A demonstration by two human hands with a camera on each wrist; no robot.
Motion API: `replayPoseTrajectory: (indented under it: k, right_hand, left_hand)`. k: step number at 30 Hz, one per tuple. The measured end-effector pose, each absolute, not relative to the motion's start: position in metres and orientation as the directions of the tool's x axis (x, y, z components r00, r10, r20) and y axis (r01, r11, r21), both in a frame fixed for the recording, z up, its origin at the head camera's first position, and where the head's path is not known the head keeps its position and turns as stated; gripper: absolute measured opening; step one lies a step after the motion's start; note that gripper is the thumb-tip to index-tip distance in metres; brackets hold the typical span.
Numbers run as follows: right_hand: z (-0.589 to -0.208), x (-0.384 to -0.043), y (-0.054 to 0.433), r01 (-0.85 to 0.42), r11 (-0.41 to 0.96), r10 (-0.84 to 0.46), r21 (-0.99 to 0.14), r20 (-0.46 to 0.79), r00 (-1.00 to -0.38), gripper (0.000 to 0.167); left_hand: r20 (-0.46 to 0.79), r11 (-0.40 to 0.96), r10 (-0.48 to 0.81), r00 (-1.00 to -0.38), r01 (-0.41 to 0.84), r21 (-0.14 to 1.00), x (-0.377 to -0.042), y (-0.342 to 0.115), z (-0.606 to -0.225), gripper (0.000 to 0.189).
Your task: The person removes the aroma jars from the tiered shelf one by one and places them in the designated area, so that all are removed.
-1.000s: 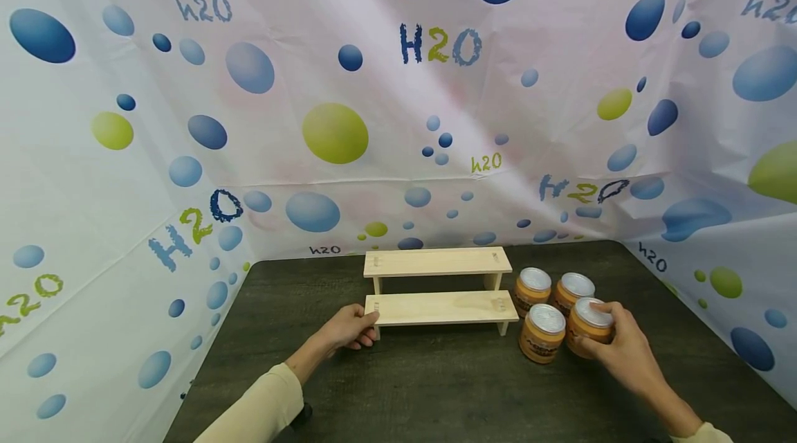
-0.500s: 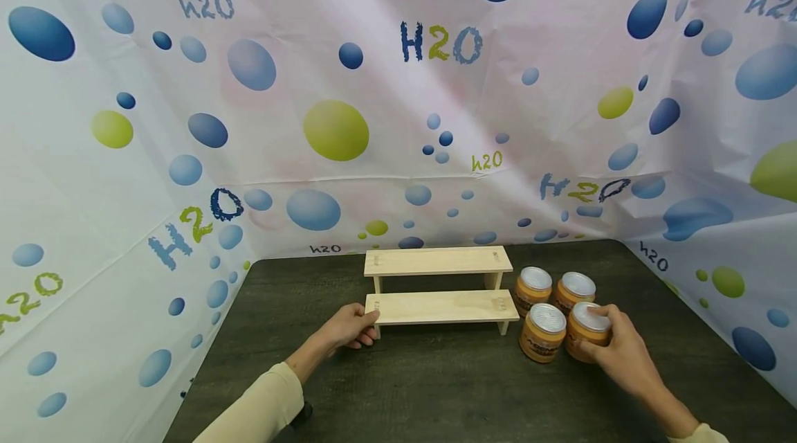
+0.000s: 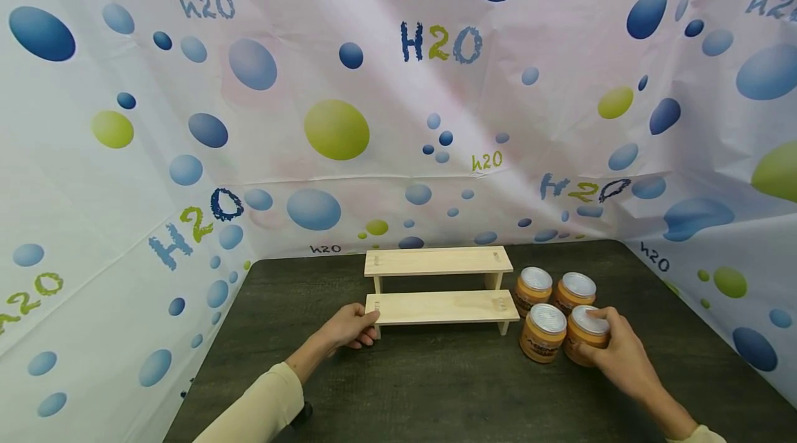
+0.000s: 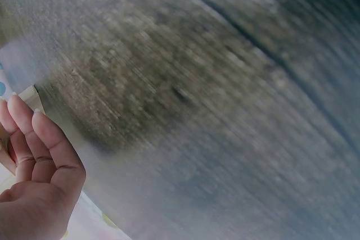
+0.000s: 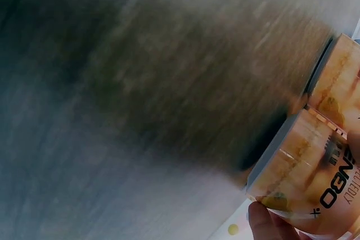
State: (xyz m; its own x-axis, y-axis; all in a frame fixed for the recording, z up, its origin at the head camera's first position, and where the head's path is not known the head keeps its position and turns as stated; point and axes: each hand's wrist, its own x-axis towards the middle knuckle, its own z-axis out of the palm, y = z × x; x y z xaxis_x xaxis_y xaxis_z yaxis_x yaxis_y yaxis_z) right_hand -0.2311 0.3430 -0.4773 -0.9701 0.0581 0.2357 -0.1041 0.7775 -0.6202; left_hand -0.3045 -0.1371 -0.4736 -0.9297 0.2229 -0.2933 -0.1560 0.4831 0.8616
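Observation:
A pale wooden two-step stand (image 3: 445, 306) rests on the dark table. My left hand (image 3: 350, 327) pinches the left end of its lower board, thumb on top and fingers below. Those curled fingers also show in the left wrist view, where my left hand (image 4: 42, 184) is beside a bit of pale wood. To the right of the stand, several orange cans with silver lids stand upright in a tight cluster. My right hand (image 3: 623, 353) grips the near right can (image 3: 582, 346), thumb on its near side and fingers at the lid. Its printed label (image 5: 309, 167) shows in the right wrist view.
The near left can (image 3: 543, 338) is right beside the gripped one. Behind stand two more, a back left can (image 3: 531, 294) and a back right can (image 3: 571, 294). A white sheet (image 3: 398, 118) with blue and green dots walls the dark table (image 3: 436, 387) at the back and sides.
My right hand and the can in it have shifted slightly down and toward me in the head view. The left hand and the stand have stayed in place.

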Motion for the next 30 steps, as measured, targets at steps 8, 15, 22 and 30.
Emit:
replayPoseTrajectory:
  k: [8, 15, 22, 30]
  right_hand:
    - [-0.479, -0.23, 0.344, -0.091, 0.769, 0.056, -0.633, 0.209, -0.976, 0.06]
    - [-0.48, -0.23, 0.345, -0.101, 0.783, 0.06, -0.614, 0.236, -0.97, 0.06]
    - [-0.483, -0.231, 0.347, -0.055, 0.795, 0.072, -0.604, 0.184, -0.98, 0.068]
    - [-0.471, -0.224, 0.342, -0.082, 0.822, 0.016, -0.563, 0.167, -0.986, 0.11]
  left_hand:
    - [-0.295, 0.483, 0.227, -0.928, -0.156, 0.862, -0.304, -0.138, -0.473, 0.03]
    - [-0.292, 0.477, 0.224, -0.93, -0.157, 0.865, -0.303, -0.138, -0.473, 0.029]
    - [-0.283, 0.48, 0.217, -0.934, -0.15, 0.864, -0.304, -0.137, -0.472, 0.03]
    - [-0.302, 0.545, 0.166, -0.939, -0.168, 0.822, -0.301, -0.146, -0.461, 0.043]
